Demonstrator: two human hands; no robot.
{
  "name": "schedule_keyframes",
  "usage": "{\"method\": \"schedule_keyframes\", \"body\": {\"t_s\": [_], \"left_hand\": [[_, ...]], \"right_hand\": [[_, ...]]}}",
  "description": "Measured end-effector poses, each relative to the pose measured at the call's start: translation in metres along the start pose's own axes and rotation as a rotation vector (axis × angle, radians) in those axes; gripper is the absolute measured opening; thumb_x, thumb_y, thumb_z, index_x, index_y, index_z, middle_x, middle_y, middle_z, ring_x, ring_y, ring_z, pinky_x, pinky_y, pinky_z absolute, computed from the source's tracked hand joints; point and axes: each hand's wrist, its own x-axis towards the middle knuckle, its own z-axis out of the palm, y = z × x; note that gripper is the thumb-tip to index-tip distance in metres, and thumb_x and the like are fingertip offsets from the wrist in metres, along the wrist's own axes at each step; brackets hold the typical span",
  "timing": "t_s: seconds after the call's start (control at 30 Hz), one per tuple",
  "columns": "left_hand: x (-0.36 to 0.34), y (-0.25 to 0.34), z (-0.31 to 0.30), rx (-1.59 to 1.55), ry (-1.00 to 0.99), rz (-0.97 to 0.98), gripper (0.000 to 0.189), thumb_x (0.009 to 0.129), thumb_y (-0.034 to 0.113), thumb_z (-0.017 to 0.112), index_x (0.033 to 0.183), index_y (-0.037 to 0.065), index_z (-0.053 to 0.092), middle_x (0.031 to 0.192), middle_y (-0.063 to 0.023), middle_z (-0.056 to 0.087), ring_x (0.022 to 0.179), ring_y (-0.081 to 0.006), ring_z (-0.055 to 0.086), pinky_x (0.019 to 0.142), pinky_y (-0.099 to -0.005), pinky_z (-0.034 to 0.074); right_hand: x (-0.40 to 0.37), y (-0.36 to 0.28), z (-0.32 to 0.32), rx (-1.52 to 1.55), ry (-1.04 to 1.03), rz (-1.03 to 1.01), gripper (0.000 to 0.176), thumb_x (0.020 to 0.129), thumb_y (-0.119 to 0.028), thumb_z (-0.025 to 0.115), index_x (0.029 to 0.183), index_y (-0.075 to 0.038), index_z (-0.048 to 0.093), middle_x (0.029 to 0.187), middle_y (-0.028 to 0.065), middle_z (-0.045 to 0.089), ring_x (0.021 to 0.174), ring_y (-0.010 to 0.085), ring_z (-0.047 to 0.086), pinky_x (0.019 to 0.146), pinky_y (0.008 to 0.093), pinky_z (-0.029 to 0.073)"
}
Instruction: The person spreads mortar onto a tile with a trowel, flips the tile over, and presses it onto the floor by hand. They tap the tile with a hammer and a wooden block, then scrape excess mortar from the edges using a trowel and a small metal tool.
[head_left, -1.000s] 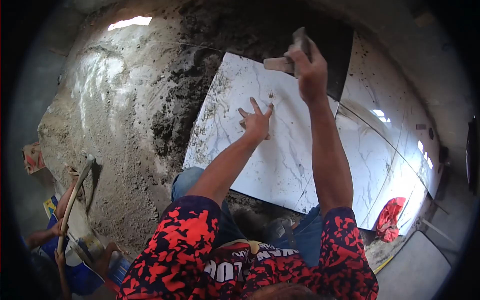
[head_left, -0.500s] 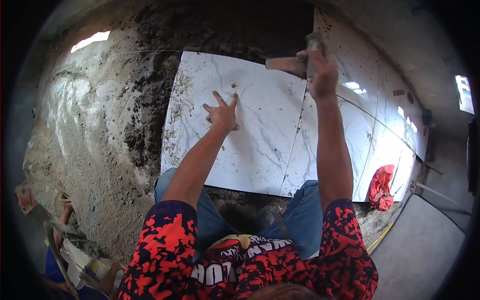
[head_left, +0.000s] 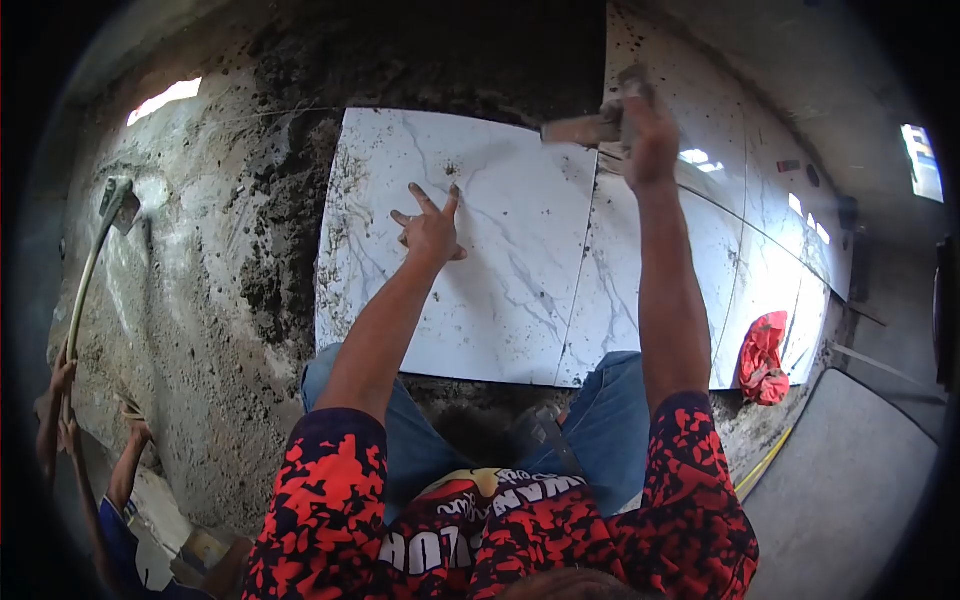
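My left hand (head_left: 430, 237) lies on a large white marble-patterned tile (head_left: 500, 290), its fingers spread, with nothing in it. Crumbs of mortar dot the tile, mostly along its left side. My right hand (head_left: 652, 140) is closed around a hammer-like tool (head_left: 582, 130) near the tile's far right corner. A brown bar of the tool points left over the tile, and a grey part shows at my fingers. Motion blur hides the tool's exact shape and whether it touches the tile.
More white tiles (head_left: 690, 290) extend to the right, with a red plastic bag (head_left: 764, 360) on them. Dark wet mortar (head_left: 440, 60) borders the tile at the far side and left. On rough ground at left, another person's hands (head_left: 65, 375) grip a long-handled hoe (head_left: 90, 265).
The other person's hoe has swung out onto the ground at far left. My left hand stays on the tile, and my right still holds the tool at the far corner. The view shifted slightly.
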Motion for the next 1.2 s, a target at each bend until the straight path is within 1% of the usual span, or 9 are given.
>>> {"method": "schedule_keyframes", "body": {"t_s": [0.13,0.33,0.4,0.6,0.67,0.87,0.93,1.13,1.2], "left_hand": [[-0.002,0.0,0.009,0.024,0.005,-0.006,0.125,0.058,0.051,0.081,0.149,0.027,-0.001,0.143,-0.0421,0.002,0.097,-0.0514,0.059,0.099,-0.0648,0.032],[0.002,-0.002,0.008,0.012,0.033,0.001,0.125,0.058,0.05,0.081,0.149,0.027,0.0,0.142,-0.0433,0.005,0.094,-0.0506,0.061,0.1,-0.0647,0.031],[-0.001,0.0,0.004,0.0,0.054,0.01,0.124,0.059,0.049,0.081,0.149,0.027,0.0,0.142,-0.0436,0.005,0.095,-0.0509,0.06,0.1,-0.0647,0.031],[-0.004,-0.003,0.012,0.005,0.034,0.025,0.122,0.059,0.048,0.082,0.149,0.026,0.003,0.141,-0.0447,0.004,0.098,-0.0525,0.059,0.1,-0.0666,0.029],[0.0,0.0,0.006,-0.002,0.04,0.008,0.123,0.059,0.048,0.082,0.149,0.025,0.003,0.141,-0.0447,0.004,0.098,-0.0527,0.059,0.1,-0.0673,0.028],[-0.002,0.0,0.001,-0.037,0.011,-0.001,0.123,0.058,0.046,0.083,0.149,0.026,0.004,0.142,-0.0434,0.004,0.102,-0.0552,0.055,0.1,-0.0678,0.028],[-0.004,-0.001,0.004,-0.046,0.056,0.009,0.122,0.058,0.045,0.084,0.149,0.027,0.005,0.142,-0.043,0.004,0.102,-0.056,0.055,0.1,-0.0685,0.027],[-0.01,-0.001,0.003,-0.083,-0.004,-0.018,0.122,0.057,0.044,0.084,0.149,0.029,0.006,0.144,-0.0415,0.002,0.108,-0.0659,0.043,0.092,-0.0667,0.039],[-0.005,-0.002,-0.001,-0.101,0.012,0.002,0.121,0.057,0.044,0.084,0.149,0.029,0.007,0.144,-0.0415,0.001,0.107,-0.0694,0.039,0.09,-0.0664,0.04]], "right_hand": [[0.002,0.024,-0.017,-0.3,-0.008,-0.103,0.023,0.084,-0.022,0.061,0.093,-0.001,0.062,0.081,0.0066,0.061,0.075,0.0158,0.058,0.069,0.0288,0.046],[-0.011,0.009,-0.004,0.146,0.004,-0.136,0.026,0.084,-0.022,0.061,0.095,0.001,0.061,0.081,0.0071,0.061,0.074,0.0159,0.056,0.068,0.0298,0.045],[-0.008,0.017,0.002,-0.28,0.031,-0.129,0.026,0.085,-0.021,0.061,0.096,0.002,0.06,0.083,0.0072,0.06,0.074,0.0151,0.056,0.068,0.0291,0.045],[-0.01,0.016,0.028,0.145,-0.048,-0.1,0.03,0.084,-0.022,0.062,0.099,0.004,0.06,0.082,0.0069,0.06,0.074,0.0152,0.056,0.068,0.0286,0.045],[-0.004,0.03,0.041,-0.278,-0.061,-0.163,0.034,0.084,-0.024,0.062,0.103,0.005,0.059,0.083,0.0073,0.061,0.075,0.014,0.056,0.067,0.027,0.045],[-0.012,0.018,0.081,0.122,-0.123,-0.107,0.028,0.083,-0.023,0.061,0.097,0.001,0.06,0.084,0.0064,0.06,0.077,0.014,0.056,0.07,0.0279,0.045],[-0.002,0.041,0.092,-0.268,-0.136,-0.144,0.029,0.084,-0.023,0.061,0.1,0.001,0.059,0.084,0.0063,0.06,0.078,0.0135,0.057,0.072,0.0276,0.046],[-0.016,0.02,0.125,0.145,-0.162,-0.122,0.032,0.084,-0.024,0.061,0.101,0.002,0.061,0.082,0.0058,0.06,0.076,0.0128,0.055,0.071,0.028,0.045],[-0.007,0.04,0.136,-0.294,-0.132,-0.209,0.032,0.085,-0.022,0.06,0.107,0.002,0.059,0.085,0.0054,0.059,0.077,0.0127,0.056,0.073,0.0273,0.046]]}}
